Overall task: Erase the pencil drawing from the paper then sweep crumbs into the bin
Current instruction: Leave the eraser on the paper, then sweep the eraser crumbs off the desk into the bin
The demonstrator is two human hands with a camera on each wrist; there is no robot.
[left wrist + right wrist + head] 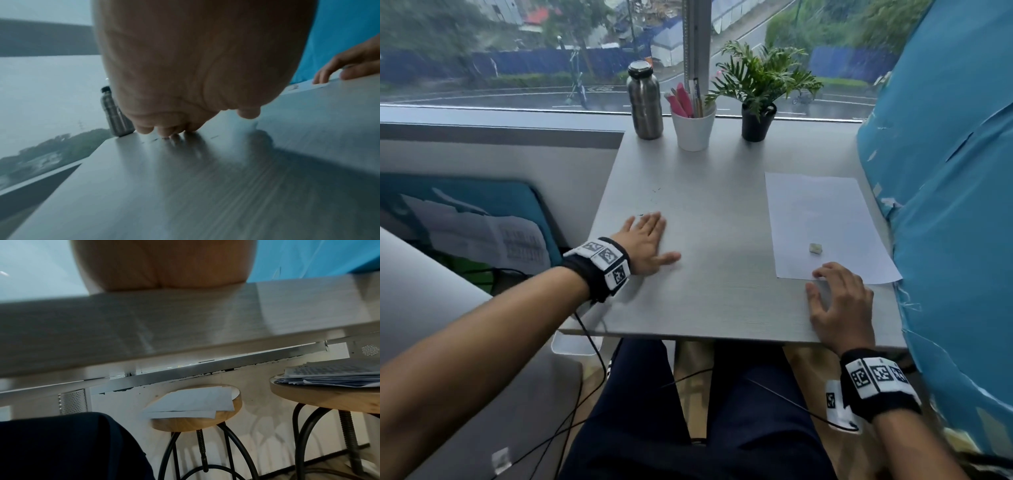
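Observation:
A white sheet of paper (825, 222) lies on the right side of the grey table (715, 212); no pencil marks show on it. A small pale eraser (816, 248) sits on its near part. My left hand (650, 240) lies flat on the table near the left edge, fingers straight, with small dark crumbs (654, 197) just beyond the fingertips. My right hand (835, 291) rests on the table at the paper's near edge, fingers loosely bent and touching the sheet. In the left wrist view the left hand (197, 123) presses its fingertips on the table.
At the back stand a steel bottle (644, 101), a white cup of pens (693, 128) and a potted plant (758, 92). A blue cloth (945, 205) hangs along the right. A white container (571, 342) shows under the table's left near corner. Stools (195, 412) with papers stand below.

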